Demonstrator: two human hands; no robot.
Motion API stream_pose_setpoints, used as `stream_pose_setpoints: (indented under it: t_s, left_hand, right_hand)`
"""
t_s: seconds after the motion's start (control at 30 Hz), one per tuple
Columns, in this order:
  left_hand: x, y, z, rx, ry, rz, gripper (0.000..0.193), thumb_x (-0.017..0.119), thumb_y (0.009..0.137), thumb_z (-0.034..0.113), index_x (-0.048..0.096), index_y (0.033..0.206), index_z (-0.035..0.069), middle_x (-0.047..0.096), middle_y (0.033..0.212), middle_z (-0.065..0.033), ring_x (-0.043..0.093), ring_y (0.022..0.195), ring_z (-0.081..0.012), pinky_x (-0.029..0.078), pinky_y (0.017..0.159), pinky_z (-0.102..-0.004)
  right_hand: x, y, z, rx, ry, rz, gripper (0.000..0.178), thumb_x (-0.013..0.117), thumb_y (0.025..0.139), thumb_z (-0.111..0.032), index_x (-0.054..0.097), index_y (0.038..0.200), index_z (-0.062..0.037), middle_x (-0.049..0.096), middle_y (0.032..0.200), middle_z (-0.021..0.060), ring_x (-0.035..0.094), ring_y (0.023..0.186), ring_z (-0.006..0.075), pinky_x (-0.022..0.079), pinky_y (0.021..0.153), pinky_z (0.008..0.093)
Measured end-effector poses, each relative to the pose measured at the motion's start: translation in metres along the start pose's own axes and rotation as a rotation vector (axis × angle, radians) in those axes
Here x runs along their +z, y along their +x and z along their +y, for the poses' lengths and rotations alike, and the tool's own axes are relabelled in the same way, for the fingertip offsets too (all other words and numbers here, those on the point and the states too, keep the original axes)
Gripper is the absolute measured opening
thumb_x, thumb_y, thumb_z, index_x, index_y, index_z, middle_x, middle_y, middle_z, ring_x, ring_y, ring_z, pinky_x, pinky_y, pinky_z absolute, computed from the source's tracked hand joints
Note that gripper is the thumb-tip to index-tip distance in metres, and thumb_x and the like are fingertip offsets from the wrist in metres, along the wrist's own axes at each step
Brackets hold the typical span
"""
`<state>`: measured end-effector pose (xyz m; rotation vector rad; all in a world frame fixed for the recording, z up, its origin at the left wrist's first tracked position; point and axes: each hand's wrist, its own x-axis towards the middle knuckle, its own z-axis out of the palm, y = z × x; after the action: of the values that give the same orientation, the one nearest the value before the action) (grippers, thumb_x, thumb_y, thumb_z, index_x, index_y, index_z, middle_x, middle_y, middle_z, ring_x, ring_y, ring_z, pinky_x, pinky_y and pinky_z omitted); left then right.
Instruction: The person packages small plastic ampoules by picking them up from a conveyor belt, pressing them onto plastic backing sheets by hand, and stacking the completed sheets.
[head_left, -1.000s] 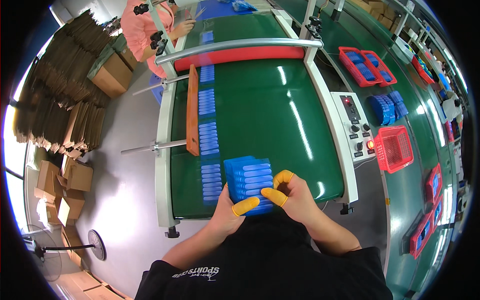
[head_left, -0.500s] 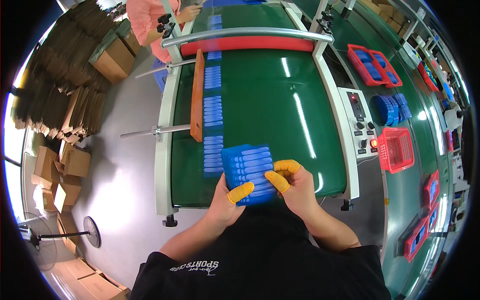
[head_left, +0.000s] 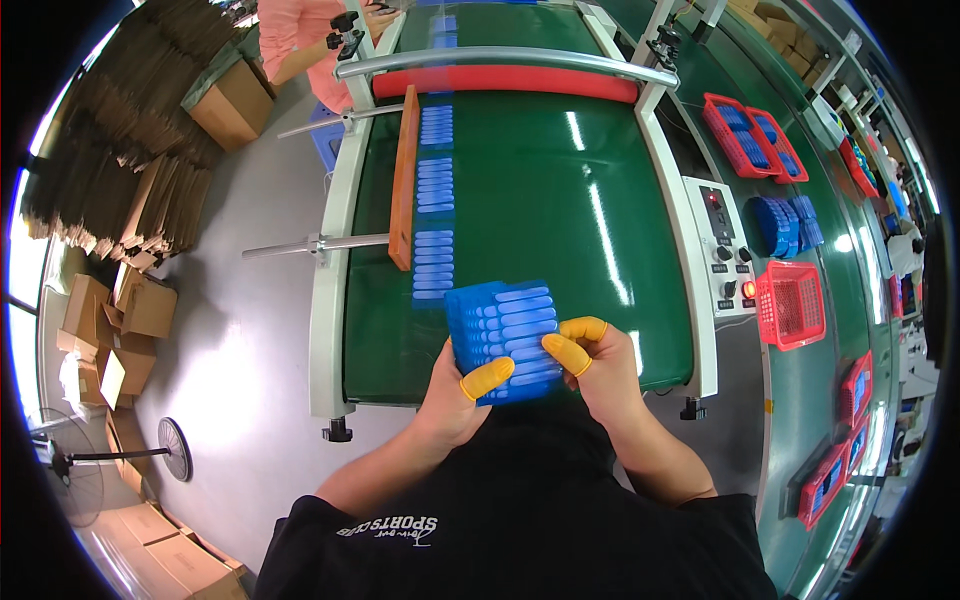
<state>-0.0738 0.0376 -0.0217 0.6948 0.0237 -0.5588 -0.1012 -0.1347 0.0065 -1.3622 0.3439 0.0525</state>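
A fanned stack of blue sheets [head_left: 512, 318], each with light-blue oblong strips, is held over the near end of a green conveyor belt [head_left: 560, 220]. My left hand [head_left: 458, 395] is closed around its left lower side, thumb on top and the fingers hidden beneath. At its right edge my right hand [head_left: 600, 370] pinches the sheets between thumb and finger; how many it grips I cannot tell. Yellow covers sit on several fingertips. Beyond the stack, similar blue sheets [head_left: 433, 265] lie in a line on the belt, beside an orange guide bar [head_left: 404, 180].
A red roller [head_left: 510, 84] and a metal bar [head_left: 520, 58] span the belt. Right of it are a control box [head_left: 720, 245], an unfilled red basket [head_left: 790, 305] and baskets of blue sheets [head_left: 738, 135]. Cardboard boxes [head_left: 228, 105] stand left; a person [head_left: 305, 45] is at the far left.
The sheets on the belt have moved away from me toward the roller. The stack in my hands is fanned slightly wider, and both hands keep their hold.
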Motion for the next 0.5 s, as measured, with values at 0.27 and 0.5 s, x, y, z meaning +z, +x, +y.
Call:
stream_pose_setpoints:
  t_s: [0.27,0.5]
  left_hand:
    - [-0.012,-0.012,0.005,0.081,0.03,0.22,0.052,0.067,0.081,-0.003,0.042,0.126,0.006,0.056,0.119,-0.0103,0.057,0.109,-0.0251,0.048,0.094,-0.0434]
    - [-0.039,-0.034,0.042,0.401,0.141,0.32,0.044,0.062,0.086,0.004,0.045,0.126,0.004,0.058,0.111,-0.0083,0.061,0.097,-0.0213,0.051,0.082,-0.0371]
  right_hand:
    - [0.001,0.011,-0.001,-0.016,0.056,0.088,0.015,0.069,0.087,-0.015,0.063,0.092,-0.0015,0.059,0.07,-0.0009,0.046,0.05,0.0033,0.035,0.042,0.0183]
    - [0.012,0.057,0.005,-0.005,0.014,0.049,0.02,0.067,0.088,-0.018,0.062,0.094,0.0015,0.053,0.066,-0.0021,0.041,0.048,0.0044,0.032,0.042,0.0207]
